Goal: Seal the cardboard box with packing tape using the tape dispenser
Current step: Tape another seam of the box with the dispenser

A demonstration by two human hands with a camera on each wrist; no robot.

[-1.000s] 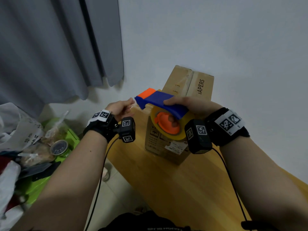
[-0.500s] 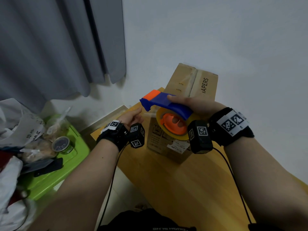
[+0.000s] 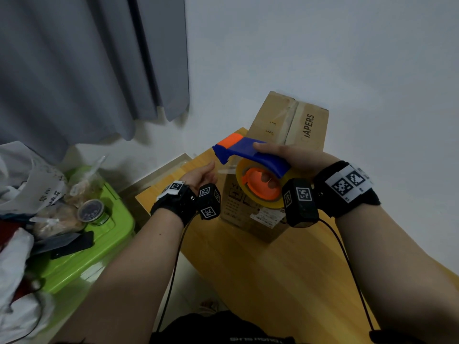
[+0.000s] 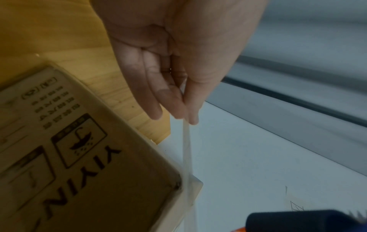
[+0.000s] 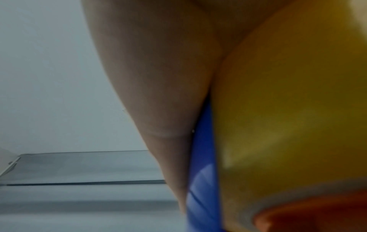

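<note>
Cardboard box (image 3: 278,155) stands on the wooden table (image 3: 285,276) against the wall, its top flaps down with tape apparently already along the seam, though that is hard to judge from here; no fresh strip is laid yet. Just in front of it the right hand (image 3: 295,157) wraps the blue tape dispenser (image 3: 250,155), fingers through the orange core. Clear tape (image 4: 186,149) runs from the dispenser's mouth to the left hand (image 3: 201,175), thumb and fingertips (image 4: 178,109) pinched together on its free end. Sticking, pulling across and cutting remain.
</note>
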